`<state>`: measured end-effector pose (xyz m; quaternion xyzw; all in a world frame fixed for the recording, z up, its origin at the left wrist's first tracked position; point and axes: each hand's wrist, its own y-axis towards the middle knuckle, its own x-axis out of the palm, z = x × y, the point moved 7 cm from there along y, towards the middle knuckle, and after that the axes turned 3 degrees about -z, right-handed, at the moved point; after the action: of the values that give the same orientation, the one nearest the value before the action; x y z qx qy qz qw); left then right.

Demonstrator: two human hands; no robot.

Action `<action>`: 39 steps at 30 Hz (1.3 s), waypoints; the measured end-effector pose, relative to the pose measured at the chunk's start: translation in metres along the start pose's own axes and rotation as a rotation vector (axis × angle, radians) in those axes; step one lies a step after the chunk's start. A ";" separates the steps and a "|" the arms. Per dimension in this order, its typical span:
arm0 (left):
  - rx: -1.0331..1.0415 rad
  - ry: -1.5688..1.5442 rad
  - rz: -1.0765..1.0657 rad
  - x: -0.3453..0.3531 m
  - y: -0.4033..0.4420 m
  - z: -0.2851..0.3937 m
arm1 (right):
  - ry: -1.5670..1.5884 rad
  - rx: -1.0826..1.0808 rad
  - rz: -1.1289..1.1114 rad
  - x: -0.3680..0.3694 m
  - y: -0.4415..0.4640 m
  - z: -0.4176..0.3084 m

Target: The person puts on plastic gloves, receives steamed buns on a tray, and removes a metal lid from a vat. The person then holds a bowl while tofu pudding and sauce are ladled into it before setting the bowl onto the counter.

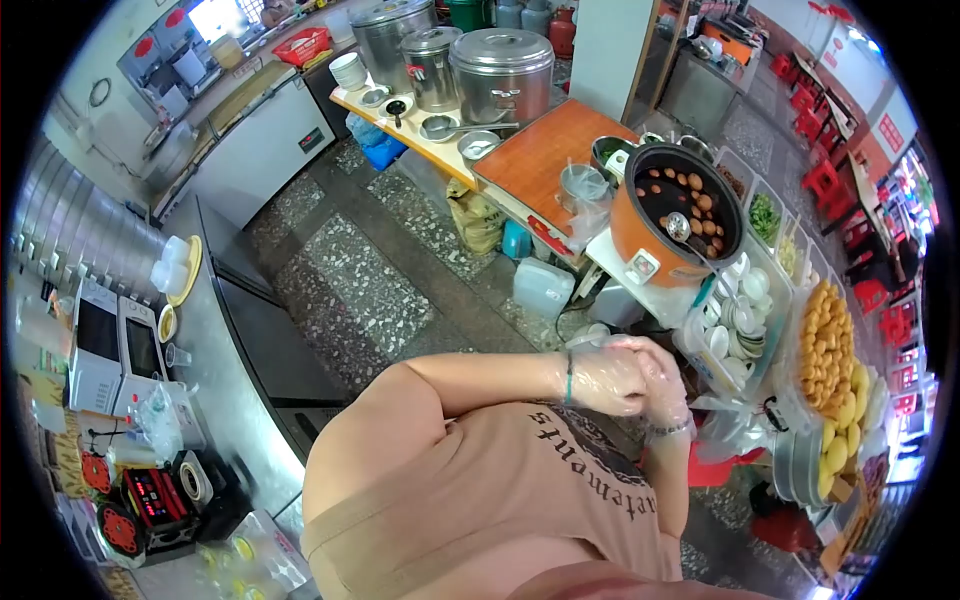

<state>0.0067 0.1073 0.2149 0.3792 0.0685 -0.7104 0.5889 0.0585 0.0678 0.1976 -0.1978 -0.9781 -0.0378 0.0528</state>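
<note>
"What are the two hands doing?"

"The left hand and the right hand are together in front of the shirt, fingers folded against each other. I can't tell whether anything is pinched between them."

"And the gloves?"

"The clear plastic gloves are on both hands, wrinkled over the knuckles. I'd guess they keep bare skin off the food."

"Why is so much crowded to the right of the grip?"

"Probably for easy reach. The white bowls are stacked just right of the hands, and the brown pieces are heaped farther right. Beyond the hands is the orange cooker, its eggs in dark liquid. The ladle sits inside, likely so it's handy for scooping."

"What about the surfaces?"

"Past the grip, left of the cooker, is a table with a smooth orange-brown top. Well left of the hands runs a steel counter, with a microwave on it."

"And the room?"

"Speckled floor ahead and left of the grip, big lidded pots farther ahead, red stools far off to the right."
</note>
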 end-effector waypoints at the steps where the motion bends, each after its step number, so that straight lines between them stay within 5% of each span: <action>1: 0.000 -0.002 -0.002 0.003 -0.002 0.000 | 0.013 0.017 -0.059 0.004 -0.003 0.006; 8: 0.313 0.064 -0.125 0.009 -0.005 0.029 | -0.016 0.130 -0.067 0.012 -0.007 0.001; 10: 0.404 0.202 -0.087 0.005 -0.005 0.036 | -0.776 -0.111 0.009 0.018 -0.008 -0.032; 11: 0.406 0.198 -0.088 0.005 -0.005 0.036 | -0.776 -0.108 0.013 0.020 -0.009 -0.031; 13: 0.421 0.010 0.292 -0.026 -0.005 0.034 | -0.643 -0.233 0.267 0.008 -0.013 -0.040; 14: 0.499 0.038 0.375 -0.033 -0.005 0.039 | -0.887 -0.547 0.179 0.008 -0.014 -0.038; 17: 0.387 0.321 0.399 -0.044 0.001 0.042 | -0.636 -0.388 0.344 -0.027 -0.014 0.011; 19: 0.168 0.247 0.040 -0.005 0.003 0.010 | -0.486 -0.231 0.371 -0.036 -0.008 0.064; 24: 0.089 0.382 -0.096 0.031 0.002 -0.006 | -0.327 -0.100 0.370 -0.030 0.016 0.165; 28: -0.007 0.439 -0.319 0.053 0.012 -0.010 | -0.319 -0.163 0.406 -0.027 0.029 0.170; 30: 0.207 0.086 0.099 0.039 0.016 0.005 | 0.213 -0.027 0.542 -0.027 0.026 0.116; 31: 0.220 0.079 0.094 0.033 0.018 0.008 | 0.207 -0.032 0.556 -0.033 0.023 0.100; 33: 0.078 -0.431 0.200 0.008 0.018 0.002 | 0.676 -0.069 0.356 -0.034 0.016 0.087; 35: -0.031 0.136 0.673 0.031 0.004 -0.058 | 0.823 -0.152 0.108 -0.021 0.005 0.051; 37: -0.156 -1.760 0.174 0.036 0.022 -0.062 | 0.955 -0.045 0.300 -0.009 0.003 0.032; 39: -0.190 -1.826 0.157 0.033 0.022 -0.041 | 0.887 -0.084 0.349 0.003 -0.006 0.030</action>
<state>0.0449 0.0972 0.1736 -0.3751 -0.3909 -0.6834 0.4894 0.0506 0.0662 0.1676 -0.3255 -0.8111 -0.1485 0.4627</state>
